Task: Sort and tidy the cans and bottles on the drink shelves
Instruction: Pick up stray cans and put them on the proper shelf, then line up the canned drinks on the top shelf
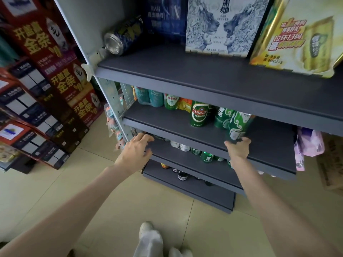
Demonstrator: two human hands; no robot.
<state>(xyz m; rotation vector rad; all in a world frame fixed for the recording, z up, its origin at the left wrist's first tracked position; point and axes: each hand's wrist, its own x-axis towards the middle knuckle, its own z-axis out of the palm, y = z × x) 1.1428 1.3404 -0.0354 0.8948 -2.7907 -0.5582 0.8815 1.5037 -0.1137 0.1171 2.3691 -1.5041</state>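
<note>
My right hand [238, 148] grips the base of a green and white can [238, 125], which tilts at the front of the second grey shelf [167, 125]. Beside it stand another green can [221, 116] and an upright green Tsingtao can [199, 114]. My left hand [136, 148] hovers at the shelf's left front corner, fingers loosely curled and holding nothing. A dark blue can [122, 37] lies on its side at the left end of the top shelf [185, 71]. More cans [194, 151] stand on the third shelf, and dark bottles [181, 175] on the lowest one.
Carton packs stand on the top shelf: a blue and white lion one [222, 25] and a gold one [300, 38]. Teal and green packs [157, 99] sit at the back of the second shelf. Stacked red and black cartons [46, 89] fill the left. Pink bags [308, 143] hang at the right.
</note>
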